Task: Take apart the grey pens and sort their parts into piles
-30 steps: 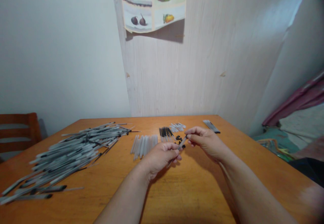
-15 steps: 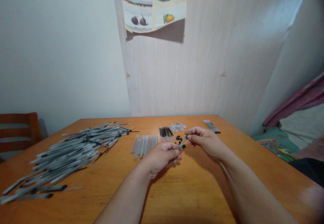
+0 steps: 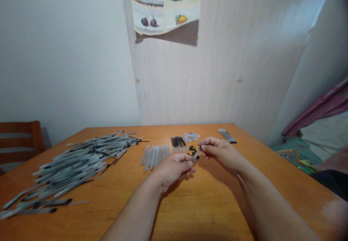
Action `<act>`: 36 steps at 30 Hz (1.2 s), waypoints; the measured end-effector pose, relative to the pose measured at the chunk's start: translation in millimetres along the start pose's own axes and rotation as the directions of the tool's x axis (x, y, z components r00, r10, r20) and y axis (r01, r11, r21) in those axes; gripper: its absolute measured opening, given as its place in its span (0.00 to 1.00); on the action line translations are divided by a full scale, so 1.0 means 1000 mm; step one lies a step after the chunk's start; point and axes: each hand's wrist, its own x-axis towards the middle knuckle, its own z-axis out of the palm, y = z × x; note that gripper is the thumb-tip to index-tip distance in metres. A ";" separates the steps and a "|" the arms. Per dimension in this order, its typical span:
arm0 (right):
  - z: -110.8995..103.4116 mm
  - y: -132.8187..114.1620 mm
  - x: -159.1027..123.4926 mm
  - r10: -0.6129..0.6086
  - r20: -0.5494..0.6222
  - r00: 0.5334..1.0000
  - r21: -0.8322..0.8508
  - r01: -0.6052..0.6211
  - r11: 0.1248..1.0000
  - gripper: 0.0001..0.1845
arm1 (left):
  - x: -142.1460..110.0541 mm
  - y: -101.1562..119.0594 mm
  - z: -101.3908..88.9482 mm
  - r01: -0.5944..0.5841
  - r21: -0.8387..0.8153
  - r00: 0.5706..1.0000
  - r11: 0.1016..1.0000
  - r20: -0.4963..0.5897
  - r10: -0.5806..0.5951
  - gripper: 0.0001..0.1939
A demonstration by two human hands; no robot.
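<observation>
While both hands kept almost the same pose as in the earlier pictures, one small thing had changed: the thin end once visible below the left hand (image 3: 178, 167) could no longer be made out. That suggested handling of the same piece continued, with no part laid down. The left hand was curled, thumb and fingers closed on a slim translucent tube (image 3: 196, 155), which slanted between the hands above the wooden table (image 3: 190, 212). The right hand (image 3: 219, 152) was pinched, thumb and forefinger nearly together on the tube's dark upper end. Just beyond lay small black pieces (image 3: 193, 149), partly screened by the tube; black-and-clear sticks (image 3: 178, 143) and short whitish pieces (image 3: 190, 136) lay farther back. The left hand hid part of the row of clear tubes (image 3: 153, 155). A loose pile of tubes (image 3: 78, 161) spread well apart to the left, and a black-ended bundle (image 3: 227, 135) lay behind the right hand.
</observation>
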 end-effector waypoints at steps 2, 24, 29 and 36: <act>0.000 0.000 0.000 0.012 0.014 1.000 0.039 -0.012 0.999 0.15 | 0.000 0.000 0.000 0.002 0.001 1.000 1.000 0.000 -0.002 0.12; -0.002 -0.002 -0.003 0.027 0.054 0.998 -0.005 -0.027 1.000 0.18 | 0.002 0.000 -0.002 0.026 0.020 1.000 0.999 0.003 -0.026 0.14; -0.003 -0.002 -0.003 0.036 0.055 0.998 -0.020 -0.035 0.999 0.19 | 0.003 -0.001 -0.001 0.018 0.012 1.000 1.000 0.007 -0.018 0.14; -0.002 0.002 -0.002 0.044 0.064 0.997 -0.036 -0.042 0.998 0.21 | 0.001 0.002 0.000 0.003 0.057 1.000 0.998 -0.002 -0.003 0.13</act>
